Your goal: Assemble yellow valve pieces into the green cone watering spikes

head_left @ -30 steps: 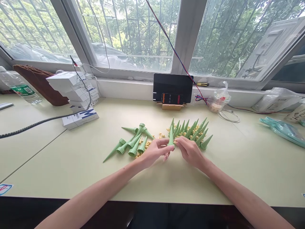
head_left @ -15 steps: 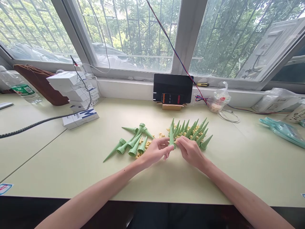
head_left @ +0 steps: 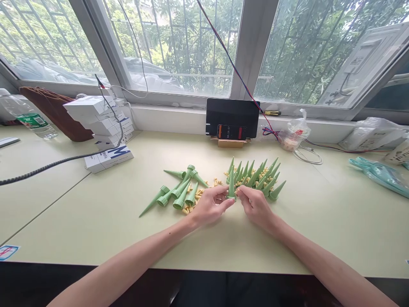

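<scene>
My left hand (head_left: 209, 207) is closed on the lower part of a green plastic watering spike (head_left: 231, 181), which stands point up with its wide base low. Close by on the right, my right hand (head_left: 256, 205) is pinched together, with a bit of a small yellow plastic piece (head_left: 238, 190) showing at the fingertips. Behind that hand is a group of upright green spikes (head_left: 260, 172) with yellow pieces among them. Left of my left hand lie several loose green spikes (head_left: 180, 187), partly over a heap of small yellow pieces (head_left: 198, 195).
A phone (head_left: 230, 132) leans against a black tablet (head_left: 233, 111) at the back. White boxes (head_left: 108, 158) are stacked at the left, near a bottle (head_left: 33, 121). A plastic bag with contents (head_left: 292, 134) and teal plastic packaging (head_left: 378, 172) lie at the right.
The held spike has moved slightly down and right, and the fingers of my left hand have shifted around its base. My right hand stays pinched in nearly the same place.
</scene>
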`<act>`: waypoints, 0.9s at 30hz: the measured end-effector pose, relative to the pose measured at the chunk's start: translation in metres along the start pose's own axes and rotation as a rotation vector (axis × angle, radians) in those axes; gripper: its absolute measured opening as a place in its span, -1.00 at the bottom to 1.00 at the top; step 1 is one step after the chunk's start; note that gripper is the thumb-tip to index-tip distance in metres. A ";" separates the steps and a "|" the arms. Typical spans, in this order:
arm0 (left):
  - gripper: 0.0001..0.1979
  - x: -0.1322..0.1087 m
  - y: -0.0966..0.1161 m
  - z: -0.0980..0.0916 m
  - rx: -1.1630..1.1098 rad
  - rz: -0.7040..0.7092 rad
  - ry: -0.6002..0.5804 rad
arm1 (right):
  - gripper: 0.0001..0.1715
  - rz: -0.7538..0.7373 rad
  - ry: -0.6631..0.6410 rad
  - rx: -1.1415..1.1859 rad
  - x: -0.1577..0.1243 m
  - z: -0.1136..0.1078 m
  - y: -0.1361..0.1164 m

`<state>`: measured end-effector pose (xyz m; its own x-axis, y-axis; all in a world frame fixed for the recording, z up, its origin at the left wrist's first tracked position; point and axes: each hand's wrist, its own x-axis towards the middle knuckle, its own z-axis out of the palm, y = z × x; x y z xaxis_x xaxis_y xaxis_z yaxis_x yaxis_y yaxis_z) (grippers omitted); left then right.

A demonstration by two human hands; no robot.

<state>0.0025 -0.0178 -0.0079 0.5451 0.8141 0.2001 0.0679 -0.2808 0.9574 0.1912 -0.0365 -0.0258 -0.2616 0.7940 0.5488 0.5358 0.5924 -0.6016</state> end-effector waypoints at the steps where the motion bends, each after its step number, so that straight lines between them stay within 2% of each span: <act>1: -0.78 0.000 0.000 0.000 0.034 0.028 0.025 | -0.63 0.027 -0.010 0.021 0.000 0.000 -0.002; 4: -0.80 0.000 -0.001 0.000 0.119 0.095 0.056 | -0.63 0.081 -0.035 0.068 0.002 -0.002 -0.006; 8: -0.82 0.000 -0.003 0.000 0.193 0.145 0.029 | -0.61 0.141 -0.059 0.135 0.002 -0.003 -0.006; 17: -0.66 -0.001 -0.010 -0.001 0.335 0.217 0.016 | -0.53 0.358 -0.157 0.474 0.002 -0.004 -0.004; 22: -0.67 -0.001 -0.008 -0.001 0.325 0.193 0.016 | -0.52 0.340 -0.135 0.468 0.003 -0.004 -0.006; 27: -0.84 0.000 -0.002 0.000 0.225 0.137 0.021 | -0.53 0.277 -0.098 0.376 0.003 -0.003 -0.007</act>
<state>0.0021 -0.0176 -0.0100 0.5449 0.7703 0.3314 0.1800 -0.4934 0.8510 0.1891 -0.0384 -0.0183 -0.2342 0.9273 0.2919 0.2732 0.3509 -0.8957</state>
